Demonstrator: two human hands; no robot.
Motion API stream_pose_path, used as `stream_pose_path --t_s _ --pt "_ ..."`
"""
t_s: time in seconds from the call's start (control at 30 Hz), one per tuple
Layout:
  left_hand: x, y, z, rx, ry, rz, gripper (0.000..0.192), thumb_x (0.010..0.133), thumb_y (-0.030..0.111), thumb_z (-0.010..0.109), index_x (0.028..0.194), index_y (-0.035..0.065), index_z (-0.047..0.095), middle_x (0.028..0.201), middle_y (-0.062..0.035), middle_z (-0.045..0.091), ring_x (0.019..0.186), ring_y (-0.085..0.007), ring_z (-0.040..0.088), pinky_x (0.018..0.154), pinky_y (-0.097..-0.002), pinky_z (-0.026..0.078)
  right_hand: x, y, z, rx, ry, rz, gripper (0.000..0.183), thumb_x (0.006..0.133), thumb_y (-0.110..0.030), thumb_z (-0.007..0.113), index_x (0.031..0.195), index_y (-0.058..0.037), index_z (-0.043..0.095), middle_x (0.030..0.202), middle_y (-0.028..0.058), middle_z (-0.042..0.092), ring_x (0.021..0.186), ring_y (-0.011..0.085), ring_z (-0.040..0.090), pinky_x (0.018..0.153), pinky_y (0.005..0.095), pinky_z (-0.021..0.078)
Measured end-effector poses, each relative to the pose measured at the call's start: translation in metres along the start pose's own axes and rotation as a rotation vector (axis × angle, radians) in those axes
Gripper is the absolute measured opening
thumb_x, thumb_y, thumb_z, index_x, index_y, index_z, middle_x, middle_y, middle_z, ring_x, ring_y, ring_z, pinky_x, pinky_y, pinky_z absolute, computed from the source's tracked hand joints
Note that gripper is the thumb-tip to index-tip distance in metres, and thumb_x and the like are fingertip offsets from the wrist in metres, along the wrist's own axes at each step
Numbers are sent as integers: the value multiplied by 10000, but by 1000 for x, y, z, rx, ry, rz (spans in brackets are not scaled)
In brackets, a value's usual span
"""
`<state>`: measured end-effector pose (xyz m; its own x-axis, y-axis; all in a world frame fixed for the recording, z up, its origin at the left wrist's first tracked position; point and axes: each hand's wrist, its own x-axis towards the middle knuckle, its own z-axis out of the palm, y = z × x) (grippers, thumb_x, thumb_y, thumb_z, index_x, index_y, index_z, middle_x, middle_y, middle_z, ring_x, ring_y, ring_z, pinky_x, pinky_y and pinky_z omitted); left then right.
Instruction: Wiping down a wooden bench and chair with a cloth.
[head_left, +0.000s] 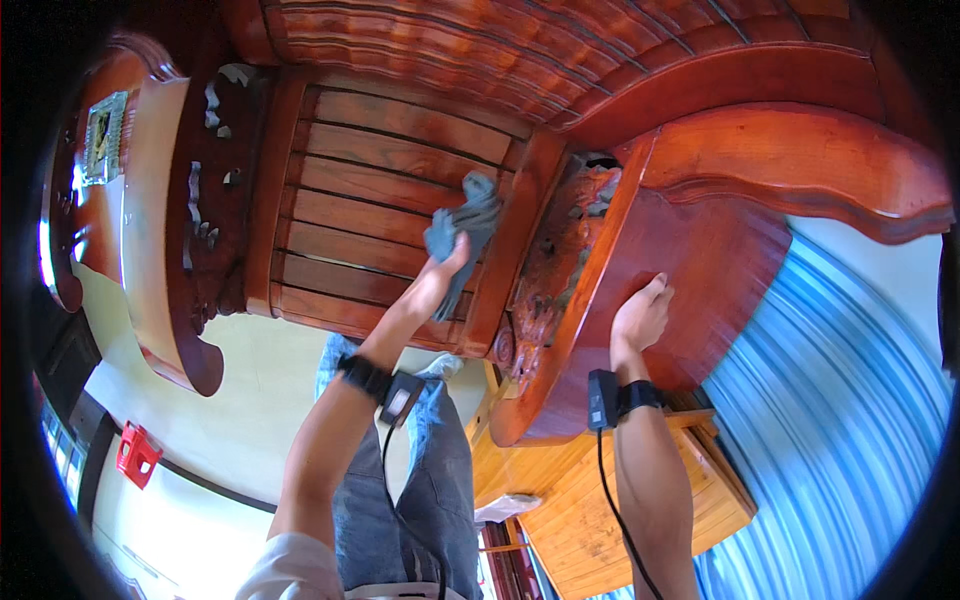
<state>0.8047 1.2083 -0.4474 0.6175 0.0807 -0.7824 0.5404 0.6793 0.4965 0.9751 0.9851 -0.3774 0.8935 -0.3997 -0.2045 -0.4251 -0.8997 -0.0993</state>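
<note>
A crumpled grey-blue cloth (480, 210) lies bunched under my left hand (450, 259), which presses it onto the slatted wooden seat (375, 180) near its right edge. The seat belongs to a glossy red-brown wooden armchair with carved openwork sides. My right hand (643, 311) is over a smooth, dark red wooden panel (720, 277) just right of the armrest (600, 277). Its fingers are curled in and nothing shows in them; whether it touches the panel I cannot tell. Both wrists carry a black strap with a small cabled box.
The slatted backrest (465, 45) rises beyond the seat, and another armrest (157, 202) bounds it on the left. A glass box (105, 139) sits farther left. Lower right are a light wooden table (600, 525) and a blue striped curtain (832, 375). A red plastic stool (137, 455) stands lower left.
</note>
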Motion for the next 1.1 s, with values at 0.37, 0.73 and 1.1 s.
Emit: stream_pose_path --t_s 0.37,0.73,1.1 --pt "114 -6 123 -41 -111 84 609 1032 501 526 1406 23 482 1307 -21 522 1202 -151 425 1108 -322 316 5 6 5 35 40 -34 590 1047 -471 306 1187 33 581 1180 323 634 1054 532 591 894 606 450" --pt "-100 -156 102 113 -89 -246 421 1051 293 562 1392 51 517 1283 -21 553 1207 -118 469 1078 -305 385 3 -1 1 24 -55 16 606 1056 -449 284 1215 68 558 1173 340 625 1065 512 606 900 581 458" --pt "141 -37 126 -32 -44 215 542 1029 477 542 1328 33 456 1245 -70 521 1166 -211 443 1072 -340 364 -1 4 8 63 -3 -53 623 1054 -459 273 1231 66 558 1190 344 623 1097 512 591 935 562 440"
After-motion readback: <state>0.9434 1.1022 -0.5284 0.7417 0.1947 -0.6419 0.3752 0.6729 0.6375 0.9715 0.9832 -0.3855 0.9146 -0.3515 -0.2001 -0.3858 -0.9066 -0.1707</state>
